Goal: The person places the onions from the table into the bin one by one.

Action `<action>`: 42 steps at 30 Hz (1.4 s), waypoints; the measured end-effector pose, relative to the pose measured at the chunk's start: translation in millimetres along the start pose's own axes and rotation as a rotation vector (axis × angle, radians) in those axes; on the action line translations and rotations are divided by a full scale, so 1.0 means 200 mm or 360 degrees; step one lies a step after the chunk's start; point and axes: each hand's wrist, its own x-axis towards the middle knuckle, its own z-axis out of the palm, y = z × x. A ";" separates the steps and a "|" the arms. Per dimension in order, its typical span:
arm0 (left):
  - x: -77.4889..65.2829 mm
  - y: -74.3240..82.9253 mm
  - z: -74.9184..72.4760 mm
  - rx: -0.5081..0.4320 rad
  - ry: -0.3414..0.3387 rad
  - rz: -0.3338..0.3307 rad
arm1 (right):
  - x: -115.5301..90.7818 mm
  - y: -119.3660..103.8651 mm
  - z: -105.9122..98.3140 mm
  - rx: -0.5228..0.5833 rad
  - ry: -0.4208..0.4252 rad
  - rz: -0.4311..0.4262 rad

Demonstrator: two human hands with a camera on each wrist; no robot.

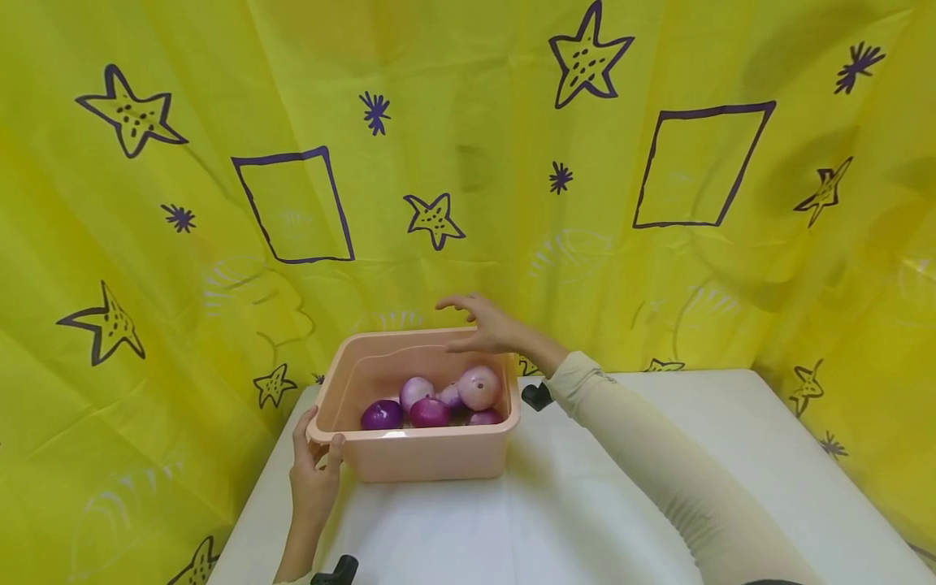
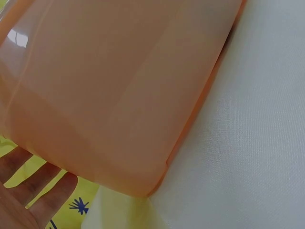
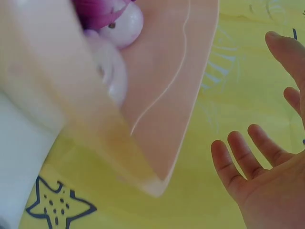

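A peach plastic tub (image 1: pixel 431 459) stands on the white table and holds several onions, among them a dark purple onion (image 1: pixel 382 415) and a paler pink onion (image 1: pixel 478 387). At its front left corner is my left hand (image 1: pixel 313 483), thumb by the front rim and fingers along the left side. The left wrist view shows those fingers (image 2: pixel 59 193) nearly straight at the tub's edge. My right hand (image 1: pixel 488 325) is over the back right rim, fingers spread and holding nothing. In the right wrist view, a gap separates the right hand (image 3: pixel 267 186) from the tub (image 3: pixel 164 71).
A white cloth covers the table (image 1: pixel 658 455), which extends to the right of the tub. Close behind hangs a yellow curtain (image 1: pixel 497 122) with drawn stars and squares. Black wrist-worn pieces show near each hand, one by the right forearm (image 1: pixel 537 396).
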 end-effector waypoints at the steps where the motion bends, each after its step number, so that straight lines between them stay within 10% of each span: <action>1: 0.00 0.00 0.00 0.0003 0.0002 -0.0001 | -0.01 0.00 -0.01 0.0005 0.0007 0.0001; 26: 0.00 0.00 0.00 0.0037 0.0024 0.0035 | -0.45 0.34 -0.26 -0.0101 0.0168 0.0320; 42: 0.00 -0.01 0.01 0.0021 0.0025 0.0019 | -0.71 0.53 -0.22 -0.0090 0.0130 0.0554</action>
